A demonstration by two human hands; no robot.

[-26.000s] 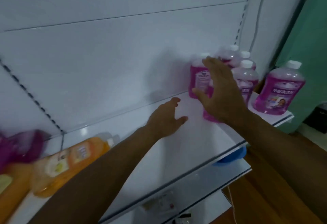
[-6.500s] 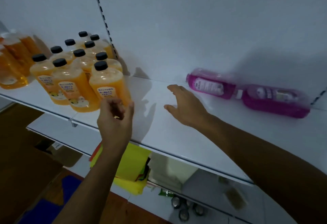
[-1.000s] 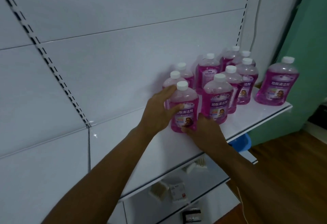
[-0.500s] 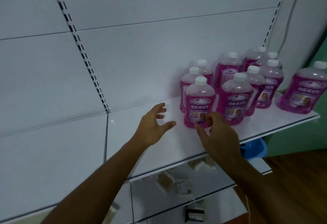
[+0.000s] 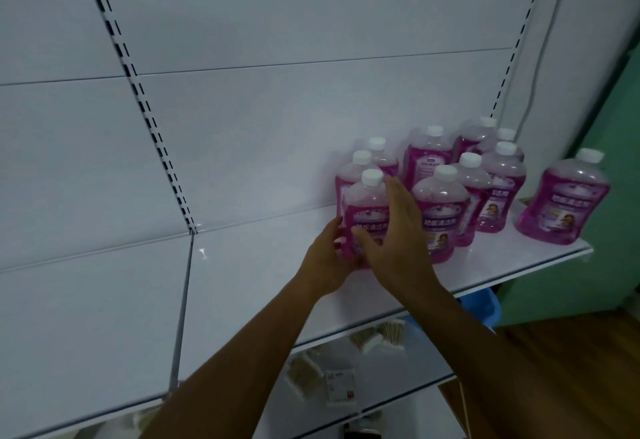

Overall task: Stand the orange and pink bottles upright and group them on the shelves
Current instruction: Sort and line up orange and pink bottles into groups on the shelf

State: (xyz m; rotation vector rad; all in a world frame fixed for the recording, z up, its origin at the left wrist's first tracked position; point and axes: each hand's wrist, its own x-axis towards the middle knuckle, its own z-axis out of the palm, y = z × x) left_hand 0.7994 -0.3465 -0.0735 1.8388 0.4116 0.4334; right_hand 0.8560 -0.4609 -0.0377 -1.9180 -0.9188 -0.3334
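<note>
Several pink bottles (image 5: 440, 204) with white caps stand upright in a tight group at the right end of the white shelf (image 5: 256, 286). One more pink bottle (image 5: 562, 206) stands alone near the shelf's right edge. Both hands are on the front-left pink bottle (image 5: 367, 203) of the group. My left hand (image 5: 325, 258) grips its lower left side. My right hand (image 5: 394, 230) lies against its front and right side, fingers straight up and thumb across the label. No orange bottles are in view.
The shelf stretches bare to the left of the group. Below it, a lower shelf (image 5: 398, 369) holds small packets (image 5: 375, 336) and a card. A blue tub (image 5: 486, 307) sits under the right end. A green wall (image 5: 616, 168) and wood floor (image 5: 571, 376) lie to the right.
Half a second ago both hands hovered open just short of the bottles. They have moved forward and closed around the front-left pink bottle.
</note>
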